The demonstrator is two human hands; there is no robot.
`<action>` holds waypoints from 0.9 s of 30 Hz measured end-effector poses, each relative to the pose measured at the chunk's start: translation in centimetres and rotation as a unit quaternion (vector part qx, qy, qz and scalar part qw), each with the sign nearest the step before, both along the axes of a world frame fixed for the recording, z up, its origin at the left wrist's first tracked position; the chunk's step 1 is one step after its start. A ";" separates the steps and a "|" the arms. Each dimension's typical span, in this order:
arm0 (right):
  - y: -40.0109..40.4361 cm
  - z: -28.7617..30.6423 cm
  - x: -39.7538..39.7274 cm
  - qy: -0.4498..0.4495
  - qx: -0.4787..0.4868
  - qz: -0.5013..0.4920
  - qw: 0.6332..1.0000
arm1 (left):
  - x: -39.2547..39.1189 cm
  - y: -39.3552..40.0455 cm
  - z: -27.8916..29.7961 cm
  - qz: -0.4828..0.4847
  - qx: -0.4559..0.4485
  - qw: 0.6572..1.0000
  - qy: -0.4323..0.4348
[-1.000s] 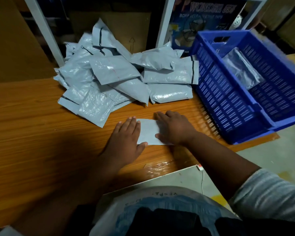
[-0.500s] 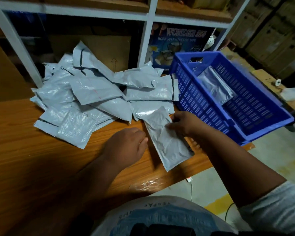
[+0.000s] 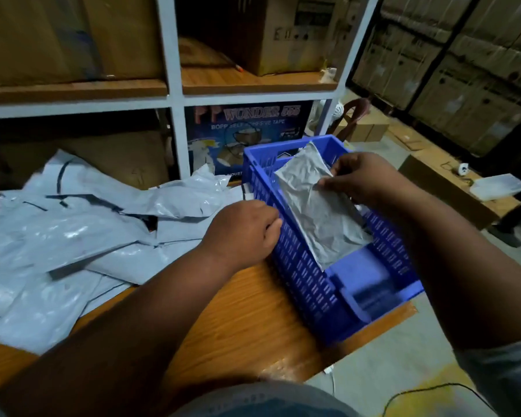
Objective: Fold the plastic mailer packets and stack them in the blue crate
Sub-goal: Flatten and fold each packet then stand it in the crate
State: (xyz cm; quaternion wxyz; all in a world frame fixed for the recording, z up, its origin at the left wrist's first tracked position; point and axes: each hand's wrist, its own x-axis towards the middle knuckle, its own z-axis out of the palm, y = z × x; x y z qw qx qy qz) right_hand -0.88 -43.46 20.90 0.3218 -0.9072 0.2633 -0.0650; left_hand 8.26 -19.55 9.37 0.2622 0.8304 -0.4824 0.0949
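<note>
One folded grey mailer packet [image 3: 319, 212] is held over the blue crate [image 3: 307, 284], tilted, with its lower end down inside the crate and its upper end raised toward the far wall; it is pinched at its right edge by the thumb and fingers [image 3: 333, 183] of the right hand [image 3: 364, 179]. The left hand [image 3: 244, 233] is seen at the crate's near left wall with its fingers curled inward; whether anything is gripped by them or the wall is merely touched cannot be told. The crate is set at the right end of the wooden bench [image 3: 238, 326], partly overhanging its corner. A loose heap of unfolded grey mailer packets [image 3: 82, 230] is spread over the left part of the bench, just beside the crate. Behind the crate, on the lower level of a white shelf frame [image 3: 175, 100], a carton printed with adhesive tape lettering [image 3: 247, 130] is stood
</note>
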 end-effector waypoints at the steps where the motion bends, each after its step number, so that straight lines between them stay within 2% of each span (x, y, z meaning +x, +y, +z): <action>1: -1.9 0.4 0.3 -0.013 -0.023 -0.003 1.000 | 0.6 -1.7 0.3 -0.001 0.004 1.000 0.000; 3: -5.7 0.7 1.4 -0.015 -0.092 0.002 0.996 | 1.8 -4.6 0.5 -0.007 0.016 1.000 0.006; 5: -9.3 -0.2 3.3 0.021 -0.150 0.021 0.988 | 2.6 -7.1 0.3 -0.025 0.026 0.999 0.009; 9: -14.7 -5.6 7.9 0.106 -0.230 0.065 0.965 | 3.5 -9.7 -1.6 -0.007 0.037 0.999 -0.005; 13: -17.3 -10.6 11.8 0.186 -0.252 0.114 0.943 | 3.8 -9.9 -3.0 0.011 0.009 1.000 -0.007; 16: -18.1 -12.9 14.0 0.222 -0.240 0.117 0.938 | 3.8 -10.0 -2.9 0.004 0.008 1.000 -0.021; 21: -18.7 -14.2 15.4 0.225 -0.267 0.109 0.931 | 3.5 -9.8 -2.6 0.000 0.000 0.999 -0.032; 27: -17.1 -12.8 13.9 0.154 -0.346 0.112 0.919 | 3.0 -9.9 -2.7 0.009 0.018 0.999 -0.027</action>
